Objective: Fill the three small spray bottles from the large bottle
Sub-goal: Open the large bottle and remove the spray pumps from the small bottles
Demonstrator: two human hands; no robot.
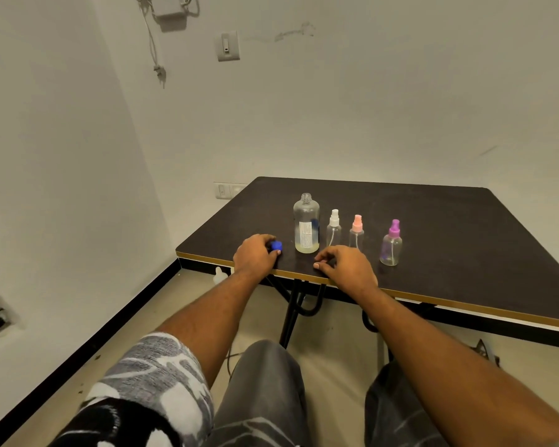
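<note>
Nearest the camera are the person's grey trousers and a black-and-white patterned sleeve (149,382) on the left arm. Both bare forearms reach forward to the near edge of the dark table (449,240).

The left hand (255,254) lies on the table top with its fingers curled round a blue cap (275,246), which sits low against the surface. The right hand (347,267) rests at the table edge, fingers loosely bent with their tips on the top – nothing shows in its grip.

Just beyond and between the two hands stands the large bottle (306,227), upright, its neck uncapped, with a thin layer of yellowish liquid at the bottom and a white label on its side. To its right, in a row that comes nearer the edge as it goes, stand three small spray bottles, all upright with their heads on – the white-topped bottle (333,229) just beside the large one, then the pink-topped bottle (356,232), then the purple-topped bottle (391,246) a little apart.

Behind the table is a pale wall with a switch plate (228,46).
</note>
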